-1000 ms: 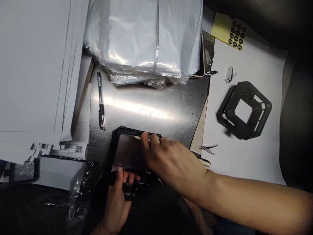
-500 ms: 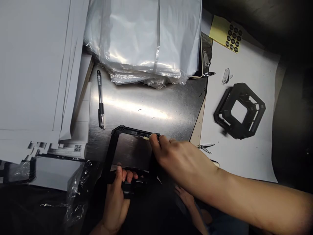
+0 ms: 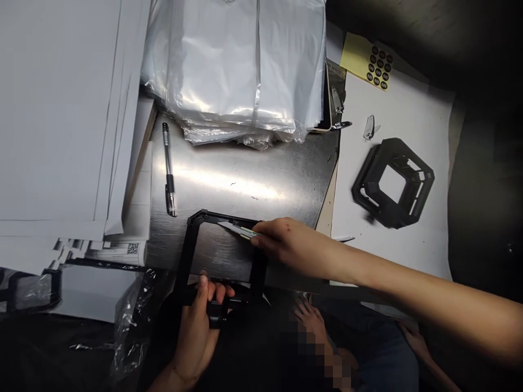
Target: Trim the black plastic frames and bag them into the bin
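Observation:
With thumb and fingers, my left hand (image 3: 200, 316) grips the lower side of a black plastic frame (image 3: 186, 256). Metal table surface shows through the frame's opening. Its lower part blends into the dark below. My right hand (image 3: 273, 239) is closed around a slim, pale-handled utility knife (image 3: 245, 231), reaching in from the right. The blade points left and lies along the inside of the frame's upper bar. Whether its edge touches the plastic I cannot tell.
A stack of clear plastic bags (image 3: 237, 71) lies at the back, paper sheets (image 3: 61, 120) at left, a pen (image 3: 169, 169) nearby. On white paper at right are another black frame (image 3: 396, 185), nail clippers (image 3: 370, 127) and a sticker sheet (image 3: 378, 65). Another person's hand (image 3: 308, 316) shows below.
My right hand has turned and flattened, and the knife's blade now shows along the upper bar. My left hand keeps its hold on the frame. The view has shifted slightly.

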The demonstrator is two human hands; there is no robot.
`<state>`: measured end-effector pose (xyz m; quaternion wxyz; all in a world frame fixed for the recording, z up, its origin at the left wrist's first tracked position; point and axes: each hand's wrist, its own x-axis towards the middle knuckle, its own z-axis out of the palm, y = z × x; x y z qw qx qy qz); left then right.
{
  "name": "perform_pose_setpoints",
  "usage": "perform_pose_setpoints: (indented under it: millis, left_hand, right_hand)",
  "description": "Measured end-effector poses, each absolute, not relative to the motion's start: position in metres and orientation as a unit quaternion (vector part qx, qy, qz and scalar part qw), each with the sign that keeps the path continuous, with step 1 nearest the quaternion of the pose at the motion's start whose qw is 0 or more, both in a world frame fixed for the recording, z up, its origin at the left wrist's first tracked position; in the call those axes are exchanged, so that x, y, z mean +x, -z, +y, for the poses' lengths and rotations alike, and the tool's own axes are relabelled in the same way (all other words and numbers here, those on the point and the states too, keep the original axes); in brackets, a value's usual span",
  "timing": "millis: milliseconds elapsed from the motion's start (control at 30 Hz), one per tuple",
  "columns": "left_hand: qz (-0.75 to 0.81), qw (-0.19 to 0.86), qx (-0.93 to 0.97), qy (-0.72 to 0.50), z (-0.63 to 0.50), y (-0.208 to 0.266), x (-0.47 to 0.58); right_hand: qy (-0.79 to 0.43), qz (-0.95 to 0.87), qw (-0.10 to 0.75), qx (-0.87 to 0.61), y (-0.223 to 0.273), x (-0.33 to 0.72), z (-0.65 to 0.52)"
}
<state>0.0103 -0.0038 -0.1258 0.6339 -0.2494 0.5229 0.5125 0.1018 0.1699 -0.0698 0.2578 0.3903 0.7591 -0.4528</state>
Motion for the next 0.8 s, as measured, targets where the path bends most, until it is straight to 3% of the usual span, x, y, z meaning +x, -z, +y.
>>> perform_pose_setpoints:
  millis: [300, 367, 567, 667, 800]
  left_hand:
    - [0.533, 0.633, -0.256, -0.499, -0.003, 0.125, 0.01]
    - [0.534, 0.63, -0.261, -0.5, -0.002, 0.124, 0.01]
    - [0.52, 0.644, -0.261, -0.497, -0.002, 0.125, 0.008]
    - [0.511, 0.644, -0.257, -0.508, -0.004, 0.125, 0.008]
    - [0.508, 0.641, -0.262, -0.512, -0.004, 0.127, 0.009]
  right_hand:
    - [0.553, 0.748, 0.177, 0.321, 0.069, 0.098, 0.158]
    - [0.488, 0.796, 0.132, 0.333, 0.073, 0.103, 0.16]
    - [0.124, 0.902, -0.055, 0.41, 0.103, 0.111, 0.168]
    - [0.121, 0.913, -0.107, 0.374, 0.111, 0.095, 0.155]
    - [0.128, 0.946, -0.076, 0.288, 0.115, 0.071, 0.141]
